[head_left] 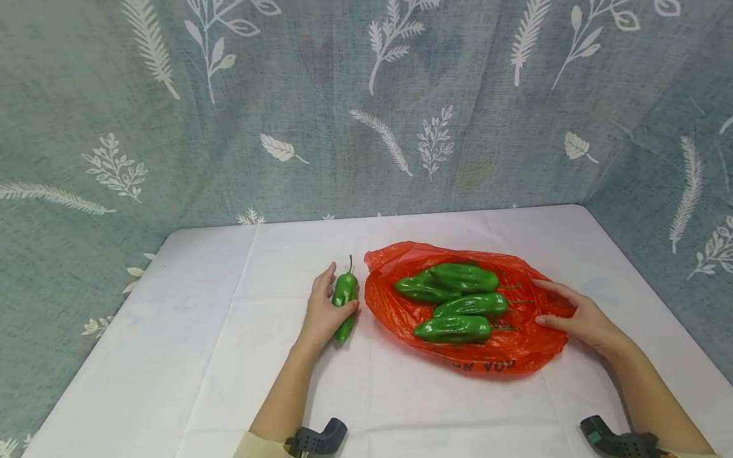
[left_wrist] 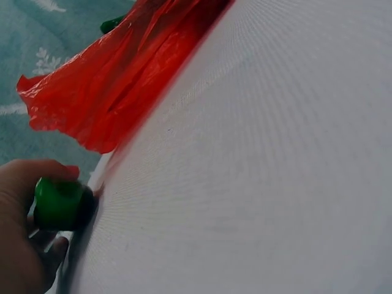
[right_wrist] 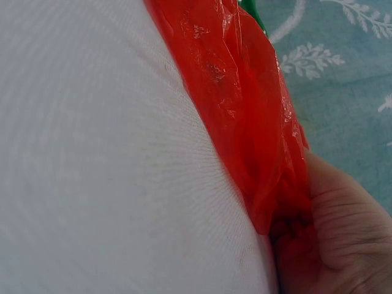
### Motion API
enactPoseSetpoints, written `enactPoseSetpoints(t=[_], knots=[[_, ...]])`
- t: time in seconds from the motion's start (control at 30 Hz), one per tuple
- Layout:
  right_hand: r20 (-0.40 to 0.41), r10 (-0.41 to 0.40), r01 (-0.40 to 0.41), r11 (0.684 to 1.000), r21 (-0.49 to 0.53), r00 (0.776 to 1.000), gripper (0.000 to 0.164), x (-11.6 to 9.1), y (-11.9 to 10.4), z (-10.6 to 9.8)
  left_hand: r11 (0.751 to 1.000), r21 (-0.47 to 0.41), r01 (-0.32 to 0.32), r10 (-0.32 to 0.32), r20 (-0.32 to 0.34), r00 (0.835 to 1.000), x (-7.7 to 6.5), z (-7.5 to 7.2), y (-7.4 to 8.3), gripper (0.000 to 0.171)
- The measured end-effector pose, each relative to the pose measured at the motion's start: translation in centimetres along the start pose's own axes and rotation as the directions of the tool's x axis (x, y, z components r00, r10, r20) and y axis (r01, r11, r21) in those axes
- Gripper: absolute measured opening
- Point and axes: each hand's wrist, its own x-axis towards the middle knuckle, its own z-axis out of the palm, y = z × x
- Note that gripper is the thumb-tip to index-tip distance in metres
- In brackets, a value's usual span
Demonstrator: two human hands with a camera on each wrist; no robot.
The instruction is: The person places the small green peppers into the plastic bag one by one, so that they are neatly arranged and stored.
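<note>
My left hand (head_left: 325, 312) holds a glossy green pepper (head_left: 345, 290) at the left of the red plastic bag, thumb on one side and fingers on the other. The pepper's stem points away from me. In the left wrist view, the blunt end of that pepper (left_wrist: 58, 205) shows between thumb and fingers, close over the table. My right hand (head_left: 592, 324) grips the right edge of the red plastic bag (head_left: 395, 321). Some of its fingers are behind the red film in the right wrist view. Several green peppers (head_left: 452, 329) lie on the spread bag, stems toward the right hand.
A white cloth covers the table (head_left: 240, 356). Behind it and at both sides hangs a grey-green curtain (head_left: 321, 172) with white leaf prints. Dark wrist-worn cameras (head_left: 317, 439) sit on both forearms near the front edge.
</note>
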Motion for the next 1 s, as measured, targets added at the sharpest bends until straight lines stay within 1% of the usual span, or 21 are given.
enactPoseSetpoints(t=[0.13,0.33,0.4,0.47,0.7,0.8,1.0], knots=[[0.0,0.004,-0.004,1.0,0.003,1.0,0.072,-0.06,-0.06,0.0,1.0,0.009,-0.005,0.005,0.011,1.0,-0.06,0.14,-0.19,0.085],[-0.001,0.002,-0.002,1.0,0.025,1.0,0.072,-0.08,0.01,0.01,0.998,0.043,0.048,-0.048,-0.001,0.999,0.03,0.25,-0.29,0.085],[-0.002,0.002,-0.002,1.0,0.025,1.0,0.072,-0.06,0.02,0.02,0.997,0.045,0.056,-0.056,0.0,0.998,0.03,0.27,-0.28,0.084],[-0.003,0.001,-0.001,1.0,0.018,1.0,0.072,-0.02,0.03,0.04,0.998,0.043,0.048,-0.048,-0.004,0.999,-0.01,0.28,-0.29,0.081],[-0.01,-0.003,0.003,1.0,-0.011,1.0,0.072,-0.03,-0.02,0.06,0.999,0.034,-0.007,0.01,-0.064,0.998,-0.1,0.18,-0.58,0.072],[-0.007,-0.009,0.009,1.0,-0.005,1.0,0.072,-0.06,-0.05,0.05,1.0,0.026,-0.004,0.006,-0.091,0.996,-0.06,0.01,-0.54,0.071],[-0.006,-0.006,0.006,1.0,0.007,1.0,0.072,-0.03,-0.21,0.1,0.999,-0.017,0.032,-0.034,-0.13,0.991,-0.14,-0.28,0.2,0.07]])
